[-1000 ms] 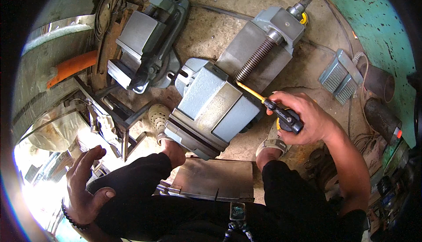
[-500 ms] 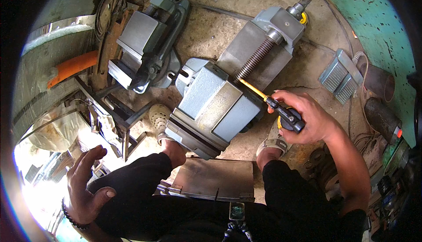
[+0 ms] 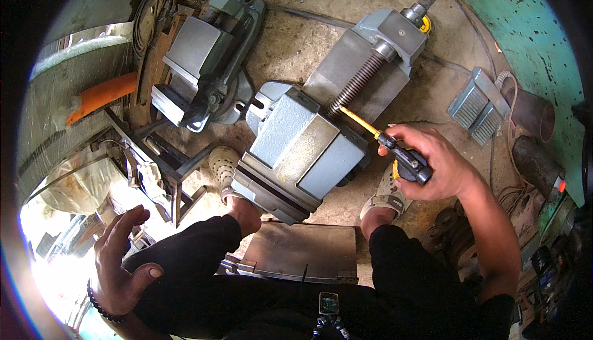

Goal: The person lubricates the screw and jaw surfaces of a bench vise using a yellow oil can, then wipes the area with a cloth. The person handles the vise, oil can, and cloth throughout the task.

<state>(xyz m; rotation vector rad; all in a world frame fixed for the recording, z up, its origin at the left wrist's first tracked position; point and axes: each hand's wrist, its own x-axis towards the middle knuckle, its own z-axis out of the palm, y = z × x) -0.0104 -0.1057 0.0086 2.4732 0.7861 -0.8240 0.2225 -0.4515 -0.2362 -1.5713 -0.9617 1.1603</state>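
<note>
My right hand (image 3: 437, 159) is wrapped round an oil can (image 3: 404, 157) with a black top, a yellow-edged body and a long thin yellow spout. The spout's tip is at the threaded screw (image 3: 361, 82) of a big grey machine vise (image 3: 299, 139), near where the screw enters the sliding jaw. Whether the tip touches the thread I cannot tell. The vise lies on the floor in front of me, between my feet. My left hand (image 3: 120, 266) holds nothing and is held above my left thigh, fingers apart, with a dark bracelet at the wrist.
A second, smaller vise (image 3: 201, 62) stands at the far left. A grey foot pedal (image 3: 479, 108) with a cord lies at the right, beside dark pipe pieces (image 3: 532, 117). A metal frame (image 3: 176, 173) is left of my foot, and a brown metal plate (image 3: 299, 250) lies between my legs.
My right hand and the oil can have shifted slightly right, and the spout's tip has moved a little up along the screw. My left hand stays in place.
</note>
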